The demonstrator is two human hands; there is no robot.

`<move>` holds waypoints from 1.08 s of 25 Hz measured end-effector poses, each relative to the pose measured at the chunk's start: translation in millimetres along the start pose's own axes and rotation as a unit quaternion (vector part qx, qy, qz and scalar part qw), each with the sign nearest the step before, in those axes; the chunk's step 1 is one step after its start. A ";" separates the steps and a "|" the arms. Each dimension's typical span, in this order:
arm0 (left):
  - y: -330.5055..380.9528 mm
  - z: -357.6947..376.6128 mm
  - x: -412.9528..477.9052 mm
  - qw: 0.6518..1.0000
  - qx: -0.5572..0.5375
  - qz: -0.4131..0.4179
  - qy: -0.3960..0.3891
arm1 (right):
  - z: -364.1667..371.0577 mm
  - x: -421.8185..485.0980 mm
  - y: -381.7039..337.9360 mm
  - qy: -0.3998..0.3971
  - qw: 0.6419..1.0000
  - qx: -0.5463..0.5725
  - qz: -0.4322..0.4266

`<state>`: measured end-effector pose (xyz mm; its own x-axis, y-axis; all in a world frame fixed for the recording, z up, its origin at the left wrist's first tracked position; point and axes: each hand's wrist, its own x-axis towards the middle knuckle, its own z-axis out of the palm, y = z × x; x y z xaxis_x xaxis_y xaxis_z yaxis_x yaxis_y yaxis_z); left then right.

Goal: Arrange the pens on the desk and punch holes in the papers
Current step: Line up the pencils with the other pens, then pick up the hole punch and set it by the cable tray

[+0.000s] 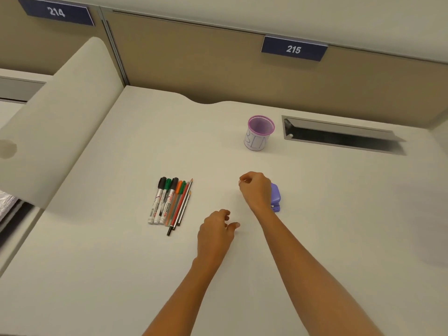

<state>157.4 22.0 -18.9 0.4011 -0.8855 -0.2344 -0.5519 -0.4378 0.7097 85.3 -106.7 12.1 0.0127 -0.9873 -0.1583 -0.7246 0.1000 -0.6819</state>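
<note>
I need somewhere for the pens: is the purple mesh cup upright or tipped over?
Upright: the purple mesh cup stands on its base, open rim facing up.

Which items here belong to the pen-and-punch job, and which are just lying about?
Job: row of pens and pencils; purple hole punch, partly behind the right hand.
Lying about: purple mesh cup; desk cable slot; plate 214; plate 215.

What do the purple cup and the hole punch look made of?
Purple cup: likely wire mesh, given the see-through lattice wall, wrapped in white paper. Hole punch: smooth lilac plastic, judging by its rounded moulded shell; partly hidden behind the right hand.
</note>
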 end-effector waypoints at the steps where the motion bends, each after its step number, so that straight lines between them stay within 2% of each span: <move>1: 9.5 9.1 1.1 1.000 0.014 0.005 -0.017 | -11.3 13.0 7.1 0.011 0.998 -0.061 -0.024; 4: 37.6 35.4 3.5 0.998 0.053 0.010 -0.036 | -34.8 47.0 29.0 -0.024 0.974 -0.221 -0.032; 6: 54.9 50.1 5.4 0.997 0.060 -0.013 -0.035 | -43.1 61.3 42.6 -0.091 0.963 -0.254 -0.022; 9: 72.3 65.2 6.3 0.997 0.062 -0.052 -0.017 | -43.9 69.0 57.7 -0.180 0.958 -0.218 -0.052; 13: 87.8 80.5 7.1 0.994 0.086 -0.062 0.002 | -50.5 71.9 72.4 -0.173 0.965 -0.184 -0.072; 21: 126.3 127.7 18.1 0.998 -0.034 -0.050 0.014 | -109.1 92.7 127.4 -0.173 0.982 -0.076 0.025; 27: 164.1 145.5 41.6 0.988 -0.142 -0.042 -0.052 | -177.7 112.3 176.8 -0.209 0.967 0.104 0.104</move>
<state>-22.9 -109.2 -8.8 0.3518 -0.8653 -0.3570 -0.2870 -0.4627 0.8388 -163.8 -221.9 0.7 0.1903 -0.8122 -0.5515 -0.5871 0.3561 -0.7270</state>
